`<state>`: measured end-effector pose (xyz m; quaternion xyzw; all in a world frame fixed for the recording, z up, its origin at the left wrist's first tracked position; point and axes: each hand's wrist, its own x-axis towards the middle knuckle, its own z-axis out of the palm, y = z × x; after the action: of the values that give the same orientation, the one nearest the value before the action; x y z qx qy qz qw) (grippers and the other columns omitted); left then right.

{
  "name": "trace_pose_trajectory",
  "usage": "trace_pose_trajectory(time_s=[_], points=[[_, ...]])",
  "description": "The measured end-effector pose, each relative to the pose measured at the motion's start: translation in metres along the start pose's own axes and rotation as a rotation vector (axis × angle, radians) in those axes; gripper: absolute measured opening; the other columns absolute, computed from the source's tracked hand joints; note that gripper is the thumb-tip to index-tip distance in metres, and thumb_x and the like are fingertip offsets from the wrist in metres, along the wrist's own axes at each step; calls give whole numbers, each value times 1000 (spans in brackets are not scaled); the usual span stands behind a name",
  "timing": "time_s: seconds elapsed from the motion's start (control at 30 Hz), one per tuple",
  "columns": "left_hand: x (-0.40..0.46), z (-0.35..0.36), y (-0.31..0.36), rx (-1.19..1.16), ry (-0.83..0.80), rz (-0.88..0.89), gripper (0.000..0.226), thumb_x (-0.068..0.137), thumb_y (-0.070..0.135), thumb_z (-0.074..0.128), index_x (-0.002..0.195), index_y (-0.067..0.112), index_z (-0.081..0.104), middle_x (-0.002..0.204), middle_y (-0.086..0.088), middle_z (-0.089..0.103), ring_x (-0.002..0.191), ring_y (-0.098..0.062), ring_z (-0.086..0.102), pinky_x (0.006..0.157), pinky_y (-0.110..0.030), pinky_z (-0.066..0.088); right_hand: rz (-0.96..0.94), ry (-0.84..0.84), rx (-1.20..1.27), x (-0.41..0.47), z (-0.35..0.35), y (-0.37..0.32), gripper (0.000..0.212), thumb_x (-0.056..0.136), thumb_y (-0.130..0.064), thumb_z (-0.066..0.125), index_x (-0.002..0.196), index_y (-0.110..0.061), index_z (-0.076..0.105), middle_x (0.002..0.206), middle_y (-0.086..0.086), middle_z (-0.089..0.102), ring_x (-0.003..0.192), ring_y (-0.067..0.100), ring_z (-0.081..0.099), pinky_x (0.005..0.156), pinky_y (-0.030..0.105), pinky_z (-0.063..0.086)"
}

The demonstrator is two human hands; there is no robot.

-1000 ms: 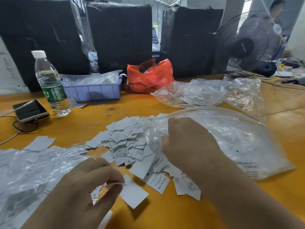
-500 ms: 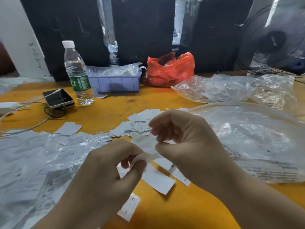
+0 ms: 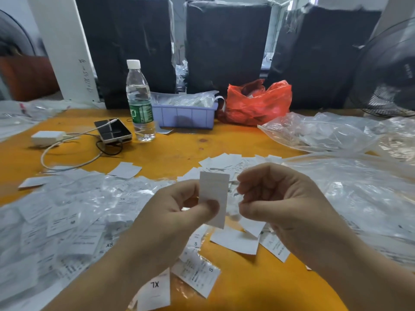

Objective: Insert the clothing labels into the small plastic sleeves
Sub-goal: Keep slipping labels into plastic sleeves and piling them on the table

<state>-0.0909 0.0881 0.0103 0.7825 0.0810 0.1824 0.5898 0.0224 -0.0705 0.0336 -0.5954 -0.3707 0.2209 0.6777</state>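
Left hand [image 3: 177, 212] pinches white label [image 3: 214, 194]; right hand [image 3: 276, 198] curled beside.

Two hands are seen, the left hand [image 3: 177, 212] and the right hand [image 3: 276, 203]. One water bottle [image 3: 139, 102], one phone [image 3: 113, 131], one lilac tray [image 3: 186, 115] and one red bag [image 3: 258, 102] are counted. Three black blocks [image 3: 226, 46] are lined up behind; the loose labels [image 3: 233, 241] are too many to be counted.

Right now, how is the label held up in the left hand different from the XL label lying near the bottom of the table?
The held label stands upright, pinched by the left hand; the XL label lies flat on the table. The held label shows a blank white face; the XL label shows printed letters, upside down to the camera. Both are small white rectangular clothing labels.
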Motion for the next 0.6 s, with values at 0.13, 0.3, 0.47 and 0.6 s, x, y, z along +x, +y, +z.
trace_pose_trajectory(time_s=[0.13, 0.3, 0.47, 0.6], points=[[0, 5, -2, -8, -62, 3, 21, 82, 34, 62, 98, 40, 73, 98, 9, 75, 93, -9, 70, 83, -33, 51, 63, -8, 106, 4, -4, 5, 44, 57, 23, 71, 79, -16, 76, 79, 7, 69, 72, 16, 64, 65, 20, 54], [0, 5, -3, 26, 15, 44, 20, 79, 37, 62, 95, 42, 73, 91, 13, 74, 86, -3, 69, 68, -17, 50, 187, -52, -25, 6, -3, 7, 36, 68, 19, 71, 80, -15, 76, 84, 9, 70, 72, 17, 63, 68, 22, 53], [-2, 6, -1, 90, 30, 76, 17, 81, 40, 60, 93, 41, 71, 89, 12, 74, 87, -9, 69, 85, -46, 55, 262, -111, -294, 3, 3, 13, 27, 77, -3, 75, 100, -18, 72, 105, 5, 69, 68, 20, 58, 64, 29, 51], [0, 4, -2, 40, 3, 75, 16, 80, 37, 61, 91, 37, 73, 90, 10, 74, 87, -8, 70, 79, -30, 56, 350, -105, -254, 7, -2, 11, 32, 79, -13, 76, 110, -20, 68, 105, 4, 71, 52, 11, 49, 49, 26, 42]])
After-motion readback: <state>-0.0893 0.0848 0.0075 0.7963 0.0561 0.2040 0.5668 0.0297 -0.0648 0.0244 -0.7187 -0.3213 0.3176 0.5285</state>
